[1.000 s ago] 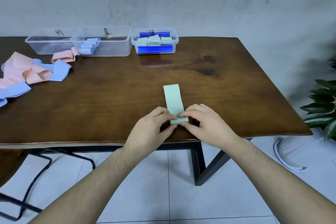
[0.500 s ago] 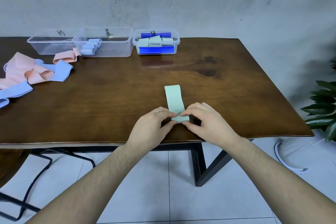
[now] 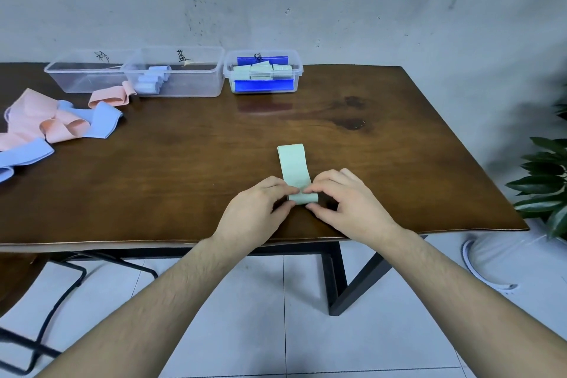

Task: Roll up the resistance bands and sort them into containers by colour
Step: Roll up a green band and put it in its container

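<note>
both hands are close together near the front edge of the brown counter (image 3: 184, 169). the left hand (image 3: 256, 218) and the right hand (image 3: 348, 212) pinch the near end of the green band (image 3: 294, 172), which is rolled up a little there. the rest of the band lies flat and points to 12 o'clock. since a second ago the flat part looks a bit shorter and the hands have hardly moved. the box with green rolls (image 3: 264, 75) sits at 12 o'clock. pink and blue bands (image 3: 55, 123) lie at 10 o'clock.
</note>
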`<state>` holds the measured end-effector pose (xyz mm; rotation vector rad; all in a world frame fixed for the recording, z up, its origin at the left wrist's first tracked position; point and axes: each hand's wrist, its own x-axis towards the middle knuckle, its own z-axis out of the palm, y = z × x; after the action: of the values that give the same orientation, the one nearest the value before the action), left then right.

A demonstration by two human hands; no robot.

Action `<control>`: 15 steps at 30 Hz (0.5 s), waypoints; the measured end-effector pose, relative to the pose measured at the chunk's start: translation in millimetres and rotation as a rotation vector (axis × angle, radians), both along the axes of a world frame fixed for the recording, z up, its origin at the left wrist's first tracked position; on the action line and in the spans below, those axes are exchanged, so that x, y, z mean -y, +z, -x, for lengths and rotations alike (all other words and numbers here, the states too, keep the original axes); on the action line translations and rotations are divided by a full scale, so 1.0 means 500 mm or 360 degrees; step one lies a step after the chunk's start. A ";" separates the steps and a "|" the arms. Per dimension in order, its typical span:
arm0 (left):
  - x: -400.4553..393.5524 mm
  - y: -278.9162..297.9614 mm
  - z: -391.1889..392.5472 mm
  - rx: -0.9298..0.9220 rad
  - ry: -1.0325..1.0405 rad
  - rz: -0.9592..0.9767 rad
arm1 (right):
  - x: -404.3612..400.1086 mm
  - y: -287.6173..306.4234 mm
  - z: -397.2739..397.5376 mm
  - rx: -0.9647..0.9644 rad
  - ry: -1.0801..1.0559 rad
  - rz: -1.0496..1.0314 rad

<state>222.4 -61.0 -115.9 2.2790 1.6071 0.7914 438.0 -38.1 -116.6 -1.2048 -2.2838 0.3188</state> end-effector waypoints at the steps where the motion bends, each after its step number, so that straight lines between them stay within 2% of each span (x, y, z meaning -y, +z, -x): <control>1: -0.001 0.001 0.000 -0.0005 -0.0004 0.0018 | -0.001 0.000 0.001 0.0000 -0.0004 0.0008; 10: 0.001 0.000 -0.003 -0.0015 -0.0019 -0.0069 | -0.021 0.009 0.005 0.0004 -0.0002 0.0154; 15: -0.008 0.001 -0.003 -0.0030 0.0021 -0.0092 | -0.023 0.011 0.004 0.0037 -0.0008 0.0062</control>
<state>224.0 -57.2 -115.6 2.3244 1.6293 0.8320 436.1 -26.5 -110.9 -1.2390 -2.3039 0.3508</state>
